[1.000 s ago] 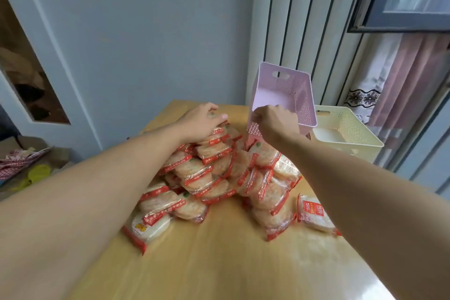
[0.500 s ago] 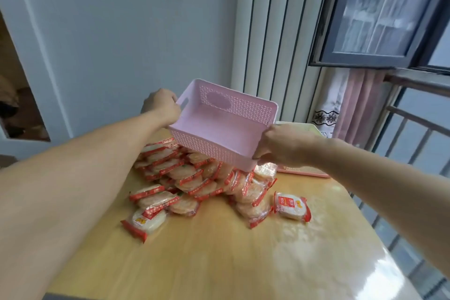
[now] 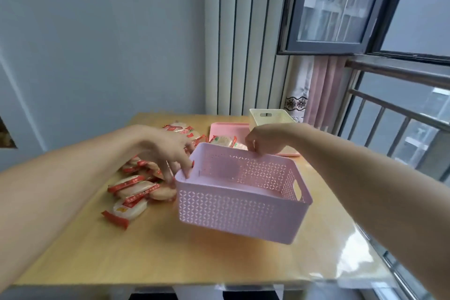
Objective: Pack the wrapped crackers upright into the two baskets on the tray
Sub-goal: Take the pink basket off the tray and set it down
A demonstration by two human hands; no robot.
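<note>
My right hand (image 3: 264, 140) pinches the far rim of the empty pink basket (image 3: 241, 193). My left hand (image 3: 168, 153) fingers, loose, touch its left corner. Wrapped crackers (image 3: 136, 190) lie left on the table (image 3: 194, 258).

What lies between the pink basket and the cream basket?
In the head view, the pink tray with a wrapped cracker on it, and the right hand gripping the pink basket's far rim, before the cream basket.
</note>
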